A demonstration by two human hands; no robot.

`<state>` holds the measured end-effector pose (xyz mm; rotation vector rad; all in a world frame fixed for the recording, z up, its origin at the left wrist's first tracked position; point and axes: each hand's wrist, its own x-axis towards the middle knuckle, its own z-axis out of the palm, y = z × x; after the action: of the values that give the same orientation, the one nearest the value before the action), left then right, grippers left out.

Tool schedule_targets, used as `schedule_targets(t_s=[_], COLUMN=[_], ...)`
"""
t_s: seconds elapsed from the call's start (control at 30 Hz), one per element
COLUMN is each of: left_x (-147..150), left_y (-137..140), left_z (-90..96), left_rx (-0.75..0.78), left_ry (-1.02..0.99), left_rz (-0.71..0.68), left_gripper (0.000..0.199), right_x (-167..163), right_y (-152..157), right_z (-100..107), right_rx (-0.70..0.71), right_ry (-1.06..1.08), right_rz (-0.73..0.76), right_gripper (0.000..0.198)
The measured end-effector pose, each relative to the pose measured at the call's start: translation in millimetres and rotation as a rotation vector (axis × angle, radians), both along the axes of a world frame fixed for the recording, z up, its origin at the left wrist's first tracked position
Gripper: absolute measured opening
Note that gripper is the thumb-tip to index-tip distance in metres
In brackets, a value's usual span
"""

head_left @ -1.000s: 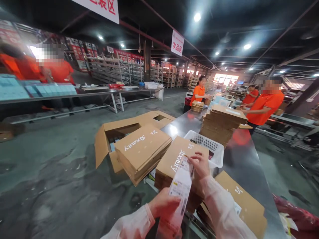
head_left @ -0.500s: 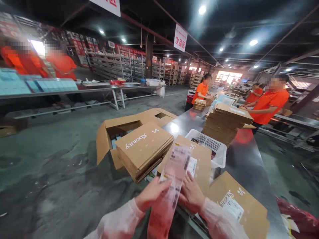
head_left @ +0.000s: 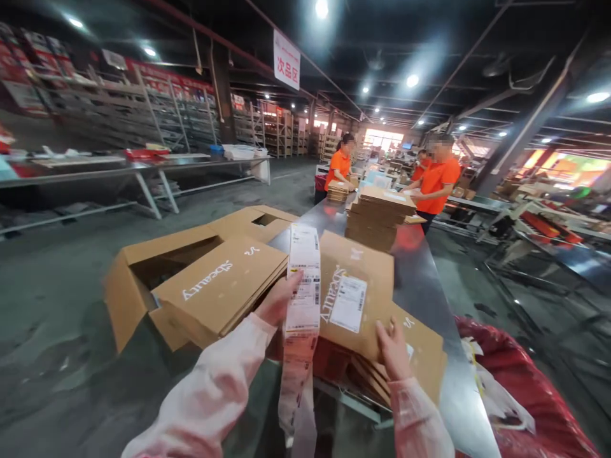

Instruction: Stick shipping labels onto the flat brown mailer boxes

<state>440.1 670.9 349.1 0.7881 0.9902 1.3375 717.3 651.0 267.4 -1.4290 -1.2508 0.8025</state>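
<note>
The left hand point(head_left: 277, 300) pinches a long strip of shipping labels point(head_left: 303, 280) near its upper part, its grip closed on the strip's left edge, so that the top label stands upright and readable while the rest of the backing hangs down in front of the near edge of the bench point(head_left: 420, 280). Holding it high like this keeps the printed faces toward the wearer and the loose tail clear of the cartons.

The right hand point(head_left: 394, 350) lies on the near right corner of a flat folded carton point(head_left: 358, 299), fingers spread on top and curled at the edge; it presses or lightly grasps the corner, and I cannot tell for certain that it is closed on it. The carton tops a small pile just right of the strip and already bears a white label point(head_left: 348, 304) on its face (beside the printed brand lettering), turned toward the wearer as if held steady for checking.

To the left, a second stack of flat cartons point(head_left: 219, 289) rests over an open cardboard box point(head_left: 143, 280). Farther along the bench stands another tall carton stack point(head_left: 379, 216), where people in orange shirts point(head_left: 436, 181) work. A red bag point(head_left: 520, 394) sits at the near right.
</note>
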Motion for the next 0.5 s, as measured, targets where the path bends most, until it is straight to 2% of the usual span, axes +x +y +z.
schedule_targets(t_s=[0.07, 0.13, 0.2, 0.23, 0.3, 0.37, 0.4, 0.43, 0.5], left_x=[12.0, 20.8, 28.0, 32.0, 42.0, 53.0, 57.6, 60.8, 61.6], left_y=[-20.0, -42.0, -63.1, -72.8, -90.1, -104.3, -110.0, -114.5, -119.5], left_z=[12.2, 19.9, 19.5, 16.1, 4.8, -8.5, -14.3, -19.1, -25.0], left_rx=[-0.005, 0.0, 0.015, 0.024, 0.038, 0.039, 0.038, 0.039, 0.059], left_ry=[-0.133, -0.153, -0.058, -0.008, 0.058, 0.113, 0.14, 0.161, 0.165], left_rz=[-0.053, -0.095, -0.103, -0.099, -0.097, -0.18, -0.261, -0.334, -0.366], left_gripper=[0.042, 0.045, 0.048, 0.05, 0.053, 0.054, 0.053, 0.052, 0.051], right_x=[55.7, 111.5, 145.1, 147.8, 122.1, 65.1, 31.8, -0.5, -52.5], right_y=[-14.8, -26.3, -34.4, -38.0, -46.9, -59.5, -67.0, -75.1, -91.0], right_z=[8.0, 13.4, 16.7, 18.3, 22.9, 29.2, 32.2, 34.6, 36.0], right_rx=[-0.035, -0.103, -0.205, -0.228, -0.181, -0.055, -0.028, -0.012, -0.003], right_ry=[0.08, 0.067, -0.085, -0.177, -0.265, -0.157, 0.001, 0.143, 0.271], right_rz=[-0.119, -0.258, -0.388, -0.414, -0.333, -0.06, 0.165, 0.325, 0.34], right_gripper=[0.087, 0.091, 0.084, 0.077, 0.069, 0.072, 0.075, 0.071, 0.051])
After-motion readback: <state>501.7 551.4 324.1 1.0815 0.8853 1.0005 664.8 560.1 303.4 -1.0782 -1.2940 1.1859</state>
